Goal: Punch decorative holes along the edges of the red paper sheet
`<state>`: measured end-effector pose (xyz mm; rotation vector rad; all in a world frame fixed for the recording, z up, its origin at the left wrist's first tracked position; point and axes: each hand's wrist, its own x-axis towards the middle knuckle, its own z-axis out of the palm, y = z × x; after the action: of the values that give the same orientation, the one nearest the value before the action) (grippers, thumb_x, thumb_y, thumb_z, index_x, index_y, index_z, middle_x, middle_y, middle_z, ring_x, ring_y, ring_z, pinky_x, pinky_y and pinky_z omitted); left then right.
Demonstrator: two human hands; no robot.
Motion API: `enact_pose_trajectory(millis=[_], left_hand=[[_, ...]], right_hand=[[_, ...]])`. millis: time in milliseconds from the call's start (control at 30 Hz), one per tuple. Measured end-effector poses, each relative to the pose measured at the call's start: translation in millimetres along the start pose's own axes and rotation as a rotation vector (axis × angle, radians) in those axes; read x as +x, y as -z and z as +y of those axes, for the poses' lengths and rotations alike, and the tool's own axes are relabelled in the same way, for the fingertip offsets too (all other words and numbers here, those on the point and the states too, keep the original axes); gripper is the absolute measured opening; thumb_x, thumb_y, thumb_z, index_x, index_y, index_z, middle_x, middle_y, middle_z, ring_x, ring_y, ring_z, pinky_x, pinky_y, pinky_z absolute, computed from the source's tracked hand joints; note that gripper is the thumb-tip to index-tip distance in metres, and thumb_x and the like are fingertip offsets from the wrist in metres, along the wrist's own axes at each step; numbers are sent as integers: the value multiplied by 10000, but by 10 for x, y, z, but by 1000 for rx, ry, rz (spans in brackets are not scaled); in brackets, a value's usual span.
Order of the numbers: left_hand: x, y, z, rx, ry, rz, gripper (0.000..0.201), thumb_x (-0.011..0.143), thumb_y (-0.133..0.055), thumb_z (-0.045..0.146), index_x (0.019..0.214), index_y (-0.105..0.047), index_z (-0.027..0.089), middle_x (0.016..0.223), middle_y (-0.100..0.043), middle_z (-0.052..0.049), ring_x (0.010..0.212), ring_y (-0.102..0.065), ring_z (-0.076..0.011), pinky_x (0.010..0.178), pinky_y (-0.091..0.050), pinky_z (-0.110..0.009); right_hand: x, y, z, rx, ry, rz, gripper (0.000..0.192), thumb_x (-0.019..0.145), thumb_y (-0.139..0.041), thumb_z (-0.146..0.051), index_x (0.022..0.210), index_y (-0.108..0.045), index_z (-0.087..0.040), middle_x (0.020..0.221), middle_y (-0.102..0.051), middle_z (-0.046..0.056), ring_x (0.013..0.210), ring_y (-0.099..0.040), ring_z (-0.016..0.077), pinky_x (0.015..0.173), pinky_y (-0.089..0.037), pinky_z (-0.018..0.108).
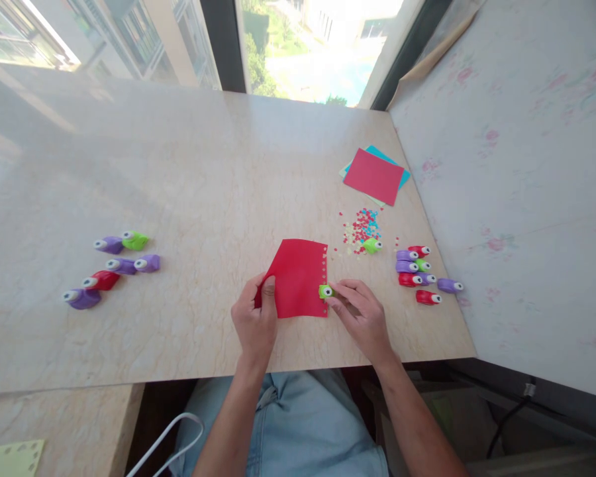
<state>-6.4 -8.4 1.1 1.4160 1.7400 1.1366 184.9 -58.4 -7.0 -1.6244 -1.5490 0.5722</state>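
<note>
Left hand [255,318] pinches red paper sheet [299,278] flat on table [179,185] near front edge, right hand [362,311] grips green punch [325,291] on sheet's right edge; best keep sheet steady, space from punched holes, press straight down

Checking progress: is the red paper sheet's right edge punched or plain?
Punched: the red paper sheet has holes along its right edge, where the right hand holds a small green punch.

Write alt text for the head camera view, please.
The left hand holds a red sheet flat on a marble table while the right hand works a green punch on its edge. More punches and confetti lie nearby.
</note>
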Motion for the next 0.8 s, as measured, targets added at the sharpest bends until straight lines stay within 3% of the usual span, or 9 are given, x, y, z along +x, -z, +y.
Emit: enact_pose_trajectory(millis=[800], left_hand=[[-16, -1, -6, -103, -53, -14, 277, 933, -490, 387, 963, -673, 182, 885, -701, -32, 764, -608, -142, 675, -452, -229]], right_hand=[[8, -15, 12, 30, 3, 18, 244, 903, -604, -338, 1093, -711, -226, 1029, -641, 71, 928, -633, 187, 821, -536, 317]])
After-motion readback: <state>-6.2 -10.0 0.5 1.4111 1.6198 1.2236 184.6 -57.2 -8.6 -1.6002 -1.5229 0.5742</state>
